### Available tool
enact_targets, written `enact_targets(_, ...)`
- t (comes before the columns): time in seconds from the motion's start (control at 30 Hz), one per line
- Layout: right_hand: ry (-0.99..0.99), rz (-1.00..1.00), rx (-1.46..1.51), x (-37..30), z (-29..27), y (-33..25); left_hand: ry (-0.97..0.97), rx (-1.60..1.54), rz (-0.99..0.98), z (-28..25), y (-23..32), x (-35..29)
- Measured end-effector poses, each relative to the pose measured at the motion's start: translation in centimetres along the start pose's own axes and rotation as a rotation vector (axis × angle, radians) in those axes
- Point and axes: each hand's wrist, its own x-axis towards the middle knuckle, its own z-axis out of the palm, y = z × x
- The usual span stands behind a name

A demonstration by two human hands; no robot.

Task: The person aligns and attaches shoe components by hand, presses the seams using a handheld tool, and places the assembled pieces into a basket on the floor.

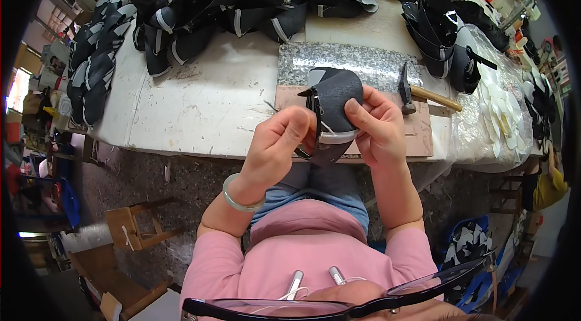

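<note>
A black shoe upper (pixel 339 100) with a pale strip along its lower part is held up over the front of the table. My right hand (pixel 381 124) grips its right side, thumb on the outer face and fingers behind. At the open left edge, my left hand (pixel 279 139) is closed in a pinch, its thumb against the bent fingers. A dark thin end sticks out just above that hand. Part of the upper's edge lies between the left fingers, and some of it is hidden by them.
Beneath the upper are a speckled stone slab (pixel 339 55) and a pinkish board (pixel 417 136). A hammer (pixel 407 91) rests at the right. Black uppers (pixel 224 0) are heaped at the back, more (pixel 430 30) at right, beside white pieces (pixel 499 112) on plastic. A wooden stool (pixel 136 224) stands lower left.
</note>
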Motion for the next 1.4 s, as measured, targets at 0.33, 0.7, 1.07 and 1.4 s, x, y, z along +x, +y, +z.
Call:
enact_targets(0.33, 0.047, -0.065, -0.031, 0.2, 0.5, 0.4, 0.102, 0.396, 0.218, 0.6, -0.6, -0.5)
enact_targets(0.7, 0.027, -0.017, 0.006, 0.2, 0.3, 0.5, 0.044, 0.177, 0.041, -0.3, -0.5, -1.3)
enact_targets(1.07, 0.028, 0.004, 0.094, 0.4, 0.3, 0.2, 0.038, 0.047, -0.023, -0.2, -1.1, -1.6)
enact_targets(1.4, -0.003, -0.101, 0.023, 0.2, -0.4, 0.8, 0.018, 0.082, -0.002, -0.6, -1.8, -1.4)
